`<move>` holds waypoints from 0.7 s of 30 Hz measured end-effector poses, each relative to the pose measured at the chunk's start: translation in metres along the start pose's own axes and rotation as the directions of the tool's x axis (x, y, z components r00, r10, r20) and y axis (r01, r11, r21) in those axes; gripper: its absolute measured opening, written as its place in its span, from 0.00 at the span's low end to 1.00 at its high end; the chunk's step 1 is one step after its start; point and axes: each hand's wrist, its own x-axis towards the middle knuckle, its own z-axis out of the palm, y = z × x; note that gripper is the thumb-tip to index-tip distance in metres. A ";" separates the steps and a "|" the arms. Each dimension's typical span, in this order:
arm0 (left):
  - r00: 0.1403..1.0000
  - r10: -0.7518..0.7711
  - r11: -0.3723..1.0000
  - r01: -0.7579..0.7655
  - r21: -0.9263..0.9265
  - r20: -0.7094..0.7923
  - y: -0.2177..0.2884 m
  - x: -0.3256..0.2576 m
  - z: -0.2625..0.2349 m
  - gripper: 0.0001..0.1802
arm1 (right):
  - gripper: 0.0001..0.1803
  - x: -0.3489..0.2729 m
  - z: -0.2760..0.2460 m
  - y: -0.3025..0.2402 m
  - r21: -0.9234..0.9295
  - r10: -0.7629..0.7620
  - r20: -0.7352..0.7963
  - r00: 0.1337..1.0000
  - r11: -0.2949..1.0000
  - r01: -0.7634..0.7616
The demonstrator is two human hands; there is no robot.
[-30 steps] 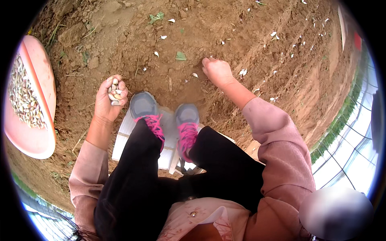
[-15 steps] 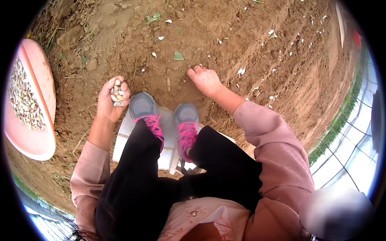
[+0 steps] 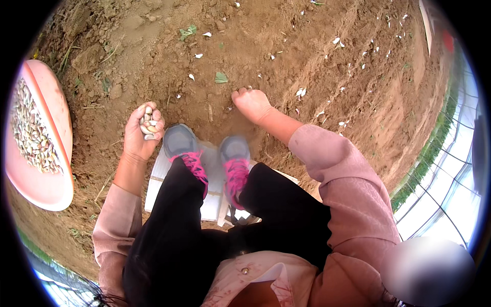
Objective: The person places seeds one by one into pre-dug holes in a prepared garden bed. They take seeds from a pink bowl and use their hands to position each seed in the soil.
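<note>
My left hand (image 3: 139, 141) is turned palm up beside the left shoe, its fingers curled round several pale garlic cloves (image 3: 149, 124). Ahead of the right shoe, my right hand (image 3: 252, 106) is low at the brown soil (image 3: 199, 110), back of the hand up and fingers bent together. What its fingertips hold, if anything, is hidden. More garlic cloves (image 3: 300, 92) lie scattered on the soil to the right, some of them in rough lines. A few single cloves (image 3: 191, 77) lie farther ahead, between the hands.
A pink basin (image 3: 48, 197) with a heap of garlic cloves (image 3: 35, 135) stands at the far left. My grey shoes (image 3: 180, 140) with pink laces are in front of a white slatted board (image 3: 209, 207). A green leaf (image 3: 221, 78) lies ahead; white sheeting (image 3: 434, 204) borders the right.
The view has shifted slightly, so the ground and basin sit a little lower. My right hand stays low at the soil with its fingers bent in more; my left hand still holds the cloves.
</note>
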 end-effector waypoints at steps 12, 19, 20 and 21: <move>0.999 -0.029 0.999 0.030 -0.035 0.044 -0.009 0.001 0.006 0.09 | 0.06 -0.003 -0.035 0.002 0.119 -0.067 0.040 0.997 0.991 0.061; 0.989 -0.112 0.993 0.108 0.046 0.102 -0.015 0.005 0.026 0.11 | 0.09 0.012 -0.105 -0.045 0.407 -0.165 -0.312 0.936 0.867 0.289; 0.986 -0.126 0.991 0.120 0.058 0.112 -0.019 0.006 0.030 0.11 | 0.09 0.007 -0.112 -0.044 0.400 -0.192 -0.292 0.937 0.866 0.302; 0.982 -0.142 0.988 0.134 0.072 0.122 -0.022 0.006 0.034 0.11 | 0.09 0.002 -0.117 -0.043 0.394 -0.217 -0.271 0.938 0.864 0.314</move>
